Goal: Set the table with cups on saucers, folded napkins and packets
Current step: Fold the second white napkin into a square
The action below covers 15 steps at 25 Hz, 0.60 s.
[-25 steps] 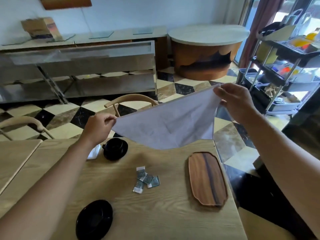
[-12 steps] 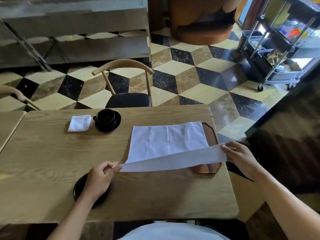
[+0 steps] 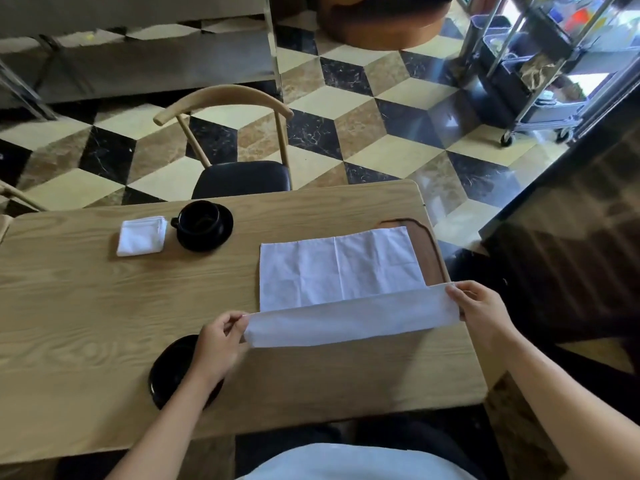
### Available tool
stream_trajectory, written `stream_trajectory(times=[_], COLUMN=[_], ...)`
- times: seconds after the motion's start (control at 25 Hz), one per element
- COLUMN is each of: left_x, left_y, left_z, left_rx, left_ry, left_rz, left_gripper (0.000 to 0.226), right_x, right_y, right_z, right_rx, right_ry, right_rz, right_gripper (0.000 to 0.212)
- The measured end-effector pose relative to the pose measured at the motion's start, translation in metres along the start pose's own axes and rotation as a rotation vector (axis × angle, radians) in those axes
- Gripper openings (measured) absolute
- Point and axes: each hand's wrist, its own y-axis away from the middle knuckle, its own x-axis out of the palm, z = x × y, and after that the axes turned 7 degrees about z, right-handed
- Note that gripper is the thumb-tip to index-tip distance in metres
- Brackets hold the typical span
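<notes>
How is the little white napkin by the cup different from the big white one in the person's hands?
The napkin by the cup is folded into a small thick square; the held napkin is spread wide, with only its near edge turned up. The small one lies untouched beside the cup and saucer; the big one is pinched by the left hand and right hand and partly covers a wooden tray. Both are plain white.

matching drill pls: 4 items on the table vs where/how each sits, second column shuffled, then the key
Things:
1. open napkin
2. folded napkin
3. cup
4. empty saucer

States:
A. stands on a saucer at the far edge
B. partly under the left hand
C. near edge lifted, pinched by both hands, the right hand at its other end
D. small square lying left of the cup

Pairs: 1-C, 2-D, 3-A, 4-B
</notes>
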Motion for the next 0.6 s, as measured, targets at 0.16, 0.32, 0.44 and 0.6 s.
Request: stream_trajectory(times=[0.16,0.32,0.44,0.6], left_x=[-0.004,0.002,0.008,0.017], left_y=[-0.048,-0.100,-0.140,-0.191], left_z=[-0.014,-0.024,-0.025,-0.022], left_rx=[-0.012,-0.073,-0.120,-0.155], left_ry=[0.029,0.030,0.010,-0.044], left_rz=[-0.037,-0.088,-0.134,-0.159], left_gripper=[0.012,0.011,0.011,0.011], right_x=[0.018,0.032,0.040,0.048], right_y=[-0.033,-0.081,-0.121,-0.165], right_z=[0.008,0.010,0.013,0.013], right_rx=[-0.005,0.015,0.034,0.036], right_ry=[-0.001,0.023,0.010,0.088], right_rz=[-0.089,-0.124,-0.116,-0.103], right_gripper=[0.015,0.014,0.015,0.009])
